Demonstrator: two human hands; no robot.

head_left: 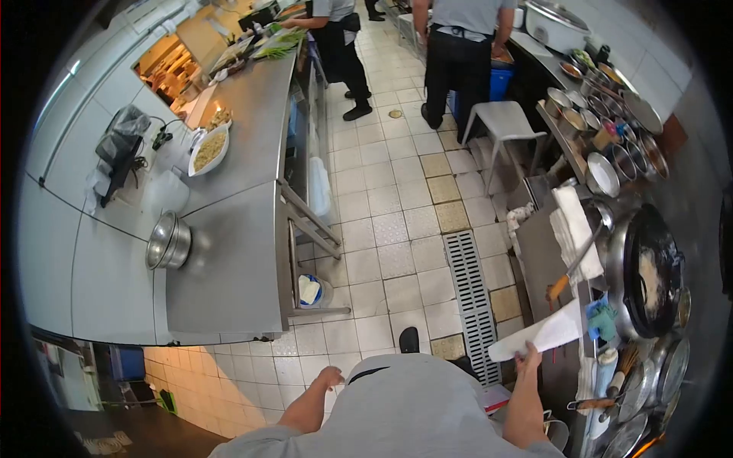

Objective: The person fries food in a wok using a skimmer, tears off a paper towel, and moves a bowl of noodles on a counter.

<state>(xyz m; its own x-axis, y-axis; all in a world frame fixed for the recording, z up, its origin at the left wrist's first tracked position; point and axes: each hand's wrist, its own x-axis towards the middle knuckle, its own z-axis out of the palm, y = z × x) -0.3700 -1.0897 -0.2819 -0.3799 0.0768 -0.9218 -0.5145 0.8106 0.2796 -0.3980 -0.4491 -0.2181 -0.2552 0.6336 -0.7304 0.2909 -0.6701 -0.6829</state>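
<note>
In the head view, the right hand [527, 360] has its fingers pinching the lower edge of a white cloth [544, 333], which is near the wok [632, 263]; the left hand [329, 378] hangs beside the body, fingers loosely bent, slightly parted.

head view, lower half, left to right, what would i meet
steel bowls → left hand → drain grate → right hand → wok
</note>
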